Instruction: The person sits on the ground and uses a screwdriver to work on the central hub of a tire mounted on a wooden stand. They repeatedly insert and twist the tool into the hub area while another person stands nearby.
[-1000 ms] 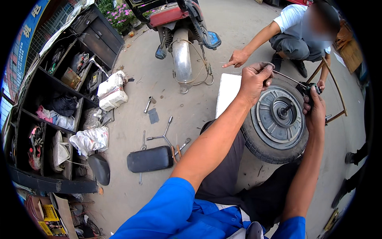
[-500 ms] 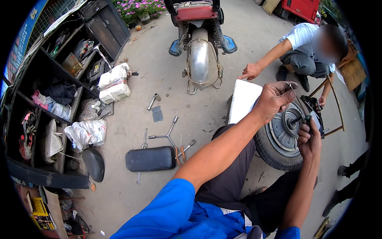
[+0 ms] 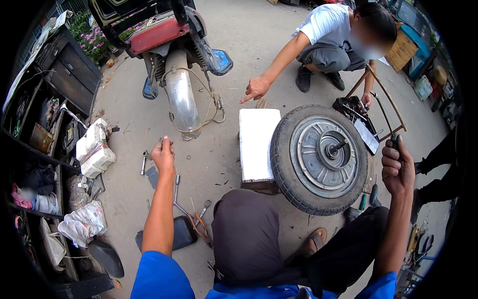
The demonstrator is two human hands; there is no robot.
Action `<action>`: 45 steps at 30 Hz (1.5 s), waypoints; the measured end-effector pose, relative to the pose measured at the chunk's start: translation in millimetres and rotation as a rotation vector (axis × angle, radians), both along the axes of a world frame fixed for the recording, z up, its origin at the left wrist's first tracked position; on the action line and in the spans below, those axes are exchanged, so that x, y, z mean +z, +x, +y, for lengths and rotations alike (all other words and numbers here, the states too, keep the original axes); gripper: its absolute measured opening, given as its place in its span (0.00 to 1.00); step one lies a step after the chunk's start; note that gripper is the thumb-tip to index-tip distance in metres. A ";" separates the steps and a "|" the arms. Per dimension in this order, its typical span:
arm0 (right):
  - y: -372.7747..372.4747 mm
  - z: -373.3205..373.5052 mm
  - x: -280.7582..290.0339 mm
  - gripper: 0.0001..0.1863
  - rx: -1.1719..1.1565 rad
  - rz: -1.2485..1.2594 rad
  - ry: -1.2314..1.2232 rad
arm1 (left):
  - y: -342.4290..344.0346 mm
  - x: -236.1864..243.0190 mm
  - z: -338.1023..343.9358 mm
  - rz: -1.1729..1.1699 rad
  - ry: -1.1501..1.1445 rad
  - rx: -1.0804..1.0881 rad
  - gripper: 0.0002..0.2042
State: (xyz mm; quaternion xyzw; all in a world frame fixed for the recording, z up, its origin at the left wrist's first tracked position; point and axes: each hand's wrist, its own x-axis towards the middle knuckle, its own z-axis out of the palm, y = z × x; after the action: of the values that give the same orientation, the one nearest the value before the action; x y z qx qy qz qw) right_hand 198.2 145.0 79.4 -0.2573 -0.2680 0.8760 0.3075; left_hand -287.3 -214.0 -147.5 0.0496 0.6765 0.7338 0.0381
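My right hand (image 3: 398,169) is closed round the dark green handle of a screwdriver (image 3: 384,110), whose long thin shaft points up and away, right of the wheel. My left hand (image 3: 163,155) is raised over the ground at the left with its fingertips pinched; whatever it may hold is too small to make out. Between my hands a scooter wheel (image 3: 304,185) with a grey metal hub and a central axle lies tilted, touched by neither hand. Beside it stands a white block (image 3: 258,144) on a low brown support.
A co-worker (image 3: 328,47) squats beyond the wheel, one finger pointing toward the white block. A scooter (image 3: 180,94) stands ahead. Shelves (image 3: 59,164) line the left. A black seat pad (image 3: 182,234), a pair of pliers (image 3: 200,226) and wrenches lie near my left arm; a toolbox (image 3: 348,105) lies beyond the wheel.
My left hand has moved from above the wheel far to the left. My right hand has drawn away rightward from the axle with the screwdriver. The view has turned toward the right.
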 end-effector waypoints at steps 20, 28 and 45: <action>27.2 62.4 -29.9 0.18 -0.180 -0.099 -0.037 | -242.0 -209.0 -182.1 0.125 -1.256 -0.105 0.25; 30.3 61.8 -32.8 0.17 -0.214 -0.096 -0.034 | -148.3 -159.5 -130.8 0.259 -1.253 0.039 0.13; 42.3 47.5 -40.2 0.15 -0.106 0.151 -0.097 | 122.2 186.4 109.5 0.337 -0.029 -0.497 0.13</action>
State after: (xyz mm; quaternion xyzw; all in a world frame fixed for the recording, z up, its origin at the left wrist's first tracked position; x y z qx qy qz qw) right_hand 240.5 192.5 39.2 -0.2191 -0.1875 0.8872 0.3601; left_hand -165.0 -104.6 38.9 0.3342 0.6508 0.6738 0.1043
